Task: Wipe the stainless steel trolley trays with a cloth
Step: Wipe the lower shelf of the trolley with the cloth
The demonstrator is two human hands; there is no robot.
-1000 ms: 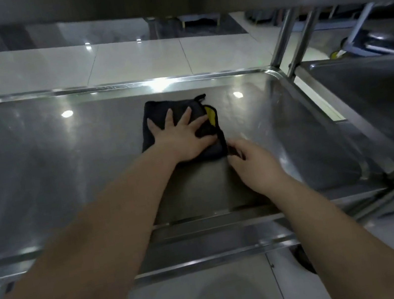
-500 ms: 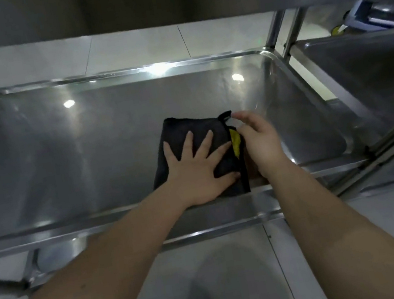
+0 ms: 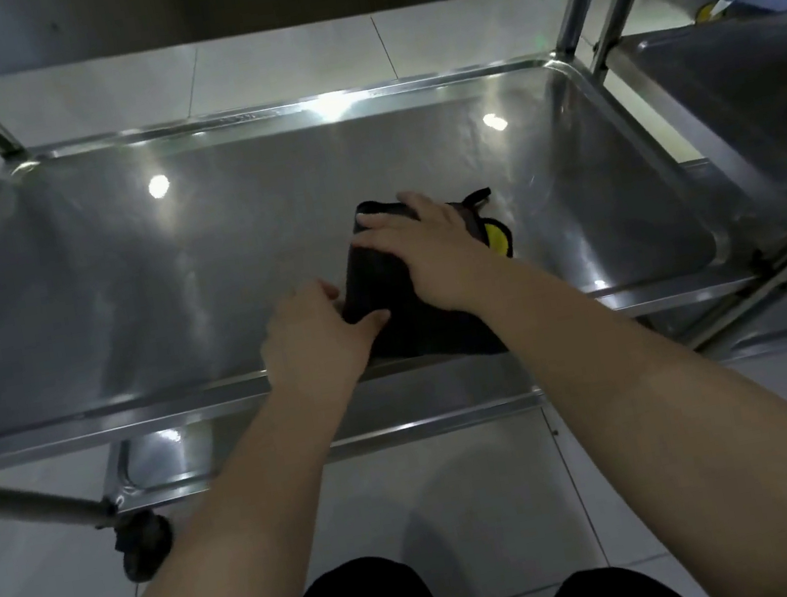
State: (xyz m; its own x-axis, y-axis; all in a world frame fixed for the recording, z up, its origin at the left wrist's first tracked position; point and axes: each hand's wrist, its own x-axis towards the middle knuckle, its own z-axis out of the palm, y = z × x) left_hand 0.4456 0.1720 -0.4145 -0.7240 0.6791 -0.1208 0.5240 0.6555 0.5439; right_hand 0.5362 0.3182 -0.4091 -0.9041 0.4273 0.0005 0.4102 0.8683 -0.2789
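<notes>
Near the front rim of the shiny rectangular stainless steel trolley tray [image 3: 160, 285], a little right of its middle, lies the folded black cloth [image 3: 376, 288] with a yellow trim showing at its right edge. Its near edge sits just beside the rim, and its longer side seems to run away from you, toward the far rim.

Your right hand [image 3: 431, 255] lies flat on top of the cloth, fingers straight and spread, pointing to the far left and pressing it down. Your left hand [image 3: 309, 333] is at the cloth's near-left corner. Its thumb lies over the top and its fingers curl at the left edge, so it appears to pinch that corner, though you cannot see whether the fingertips reach underneath.

The right hand is the one truly on the cloth, so the next stroke is likely its job. The broad bare stretch of tray lies to the left of the cloth and beyond it, while the right wall is fairly near. A push leftward would run straight into the left hand, so that hand probably has to let go or lead the way first.

A lower steel shelf [image 3: 260, 450] and a black castor wheel [image 3: 143, 543] show beneath, and a second steel tray [image 3: 742, 94] stands to the right.
</notes>
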